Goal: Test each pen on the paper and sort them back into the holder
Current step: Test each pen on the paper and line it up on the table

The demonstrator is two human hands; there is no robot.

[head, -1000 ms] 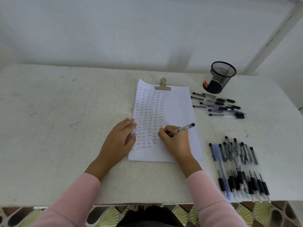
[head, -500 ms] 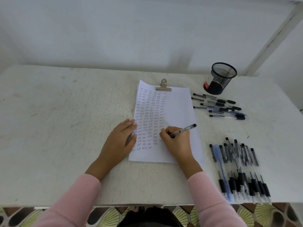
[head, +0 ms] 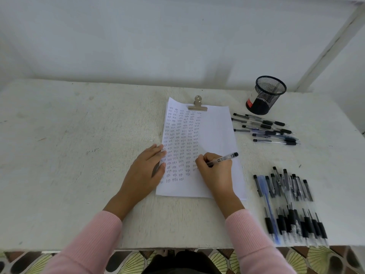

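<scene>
Across the last second almost nothing has moved: the right hand [head: 215,173] remains curled round the pen [head: 223,159] in a writing grip, its tip hidden under the fingers at the lower end of the rightmost column of marks on the paper [head: 215,131]. The capped end has held the same tilt, up and to the right. The left hand [head: 146,171] stays flat, fingers straight, pressing the sheet's left edge to the bench [head: 79,155]. Judgement: the test stroke for this pen is in progress, not finished. Both pen groups are unchanged (the far group [head: 266,129] near the holder [head: 265,95], the near group [head: 288,204] at the front edge). No pen shows above the holder's rim, so sorting into it appears outstanding.
</scene>
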